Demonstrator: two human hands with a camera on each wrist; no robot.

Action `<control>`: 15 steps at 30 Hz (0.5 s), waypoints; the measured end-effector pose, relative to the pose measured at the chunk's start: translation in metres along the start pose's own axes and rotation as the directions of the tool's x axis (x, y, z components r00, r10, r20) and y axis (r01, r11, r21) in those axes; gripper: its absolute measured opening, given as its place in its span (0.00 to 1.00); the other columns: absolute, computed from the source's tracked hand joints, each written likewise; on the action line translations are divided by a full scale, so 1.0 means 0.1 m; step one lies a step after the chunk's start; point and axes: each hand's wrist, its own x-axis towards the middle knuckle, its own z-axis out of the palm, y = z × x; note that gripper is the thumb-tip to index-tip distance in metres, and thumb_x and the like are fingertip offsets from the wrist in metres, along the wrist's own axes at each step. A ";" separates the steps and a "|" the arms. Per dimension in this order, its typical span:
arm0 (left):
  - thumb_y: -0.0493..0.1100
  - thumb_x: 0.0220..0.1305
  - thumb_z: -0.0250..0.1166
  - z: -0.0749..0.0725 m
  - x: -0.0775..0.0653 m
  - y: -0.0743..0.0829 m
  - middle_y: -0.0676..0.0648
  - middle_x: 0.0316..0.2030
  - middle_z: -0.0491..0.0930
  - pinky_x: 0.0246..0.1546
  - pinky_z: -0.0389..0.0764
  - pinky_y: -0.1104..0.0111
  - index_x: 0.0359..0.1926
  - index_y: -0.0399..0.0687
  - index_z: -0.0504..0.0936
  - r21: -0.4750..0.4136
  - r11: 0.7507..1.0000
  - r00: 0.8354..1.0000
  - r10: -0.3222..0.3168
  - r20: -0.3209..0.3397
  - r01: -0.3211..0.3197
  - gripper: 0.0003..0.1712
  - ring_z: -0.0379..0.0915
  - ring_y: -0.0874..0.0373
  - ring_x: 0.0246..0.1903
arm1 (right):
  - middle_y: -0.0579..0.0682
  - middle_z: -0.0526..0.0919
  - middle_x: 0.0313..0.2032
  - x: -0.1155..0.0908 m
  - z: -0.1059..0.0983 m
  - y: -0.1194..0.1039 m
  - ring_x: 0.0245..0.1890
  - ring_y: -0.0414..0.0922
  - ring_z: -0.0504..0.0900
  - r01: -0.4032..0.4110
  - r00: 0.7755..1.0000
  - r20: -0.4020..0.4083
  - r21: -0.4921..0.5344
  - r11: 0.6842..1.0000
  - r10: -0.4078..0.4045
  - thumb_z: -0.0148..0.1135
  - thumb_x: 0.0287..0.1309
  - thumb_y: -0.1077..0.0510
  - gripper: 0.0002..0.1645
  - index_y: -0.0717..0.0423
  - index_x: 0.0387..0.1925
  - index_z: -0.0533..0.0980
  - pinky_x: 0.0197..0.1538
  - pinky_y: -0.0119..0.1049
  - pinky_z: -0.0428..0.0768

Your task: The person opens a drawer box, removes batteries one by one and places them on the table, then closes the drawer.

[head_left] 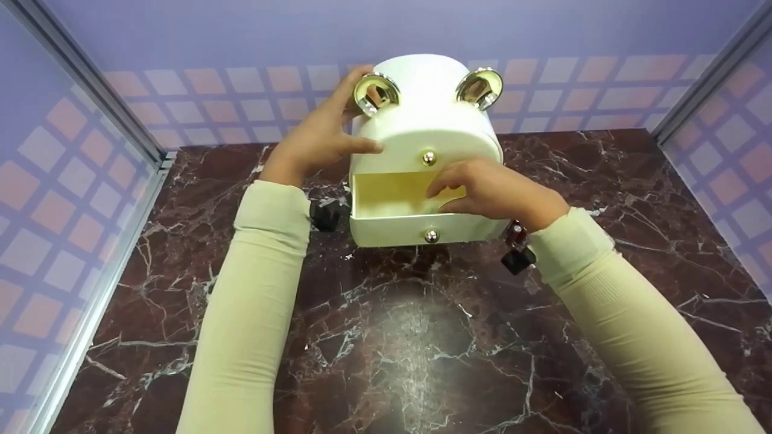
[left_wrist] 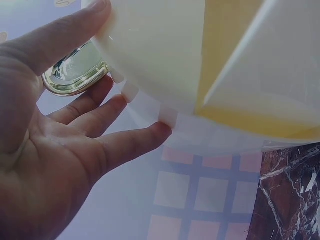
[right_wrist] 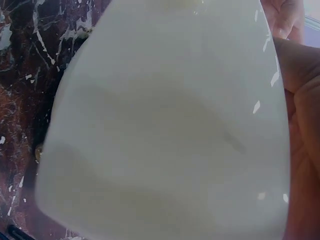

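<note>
drawer box [head_left: 422, 90] stands upright, facing the head camera.

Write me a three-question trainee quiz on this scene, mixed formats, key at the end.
1. Multiple choice: which drawer of the white box stands open?
A) Upper
B) Lower
C) Neither

2. True or false: the left hand grips the knob on the lower drawer.

3. Short answer: where are the fingers of the right hand?

Key:
1. B.
2. False; it holds the box's side near one shiny ear.
3. Bent at the opening of the lower drawer, behind its front panel.
</note>
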 end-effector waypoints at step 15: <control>0.38 0.50 0.75 0.02 0.07 -0.08 0.51 0.74 0.56 0.72 0.61 0.57 0.74 0.80 0.43 -0.017 1.000 1.000 0.006 0.001 -0.006 0.63 0.53 0.56 0.73 | 0.47 0.89 0.39 0.25 0.04 0.08 0.39 0.44 0.86 -0.107 0.949 0.306 0.075 0.991 0.079 0.69 0.55 0.56 0.11 0.51 0.41 0.86 0.48 0.38 0.83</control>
